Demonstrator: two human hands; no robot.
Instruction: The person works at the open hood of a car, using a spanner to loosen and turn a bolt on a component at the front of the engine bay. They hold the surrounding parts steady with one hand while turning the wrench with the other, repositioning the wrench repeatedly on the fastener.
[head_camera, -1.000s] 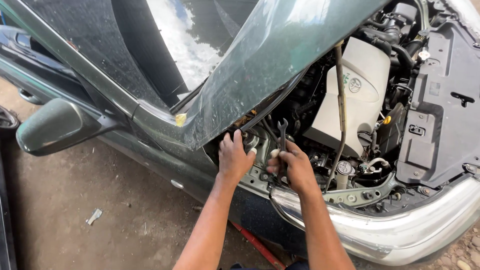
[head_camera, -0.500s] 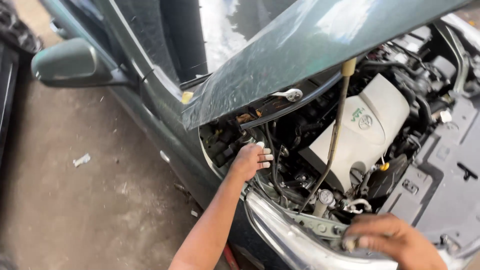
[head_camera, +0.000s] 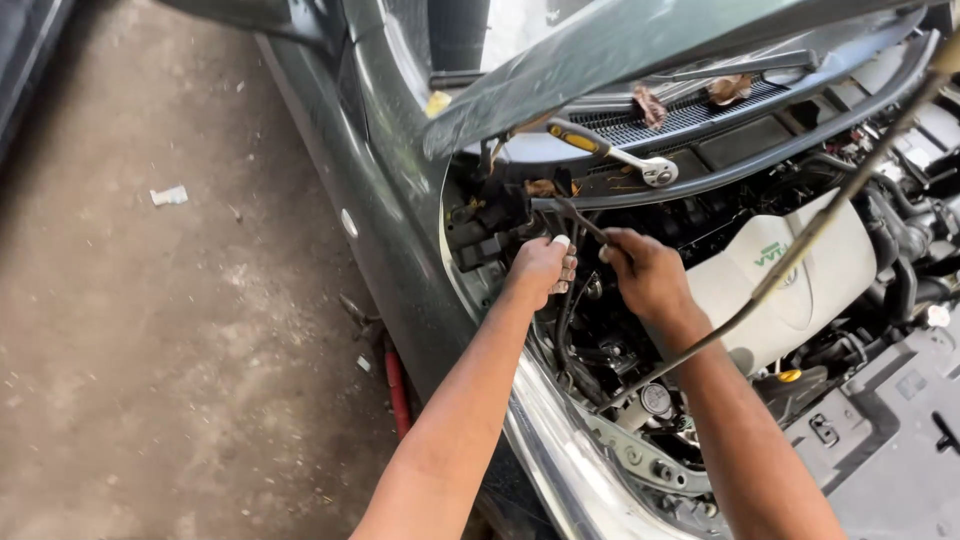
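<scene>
Our left hand (head_camera: 540, 268) curls against dark engine-bay parts; at its three o'clock, our right hand (head_camera: 645, 272) grips a slim dark metal wrench (head_camera: 578, 222). A chrome yellow-handled ratchet (head_camera: 612, 152) lies at twelve o'clock.

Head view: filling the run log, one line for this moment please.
left hand: closed, engine bay edge | right hand: grips slim tool | ratchet: on cowl, untouched

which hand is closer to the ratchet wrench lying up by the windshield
Right. The right hand sits just below the ratchet wrench; the left hand is lower-left of it, slightly farther.
</scene>
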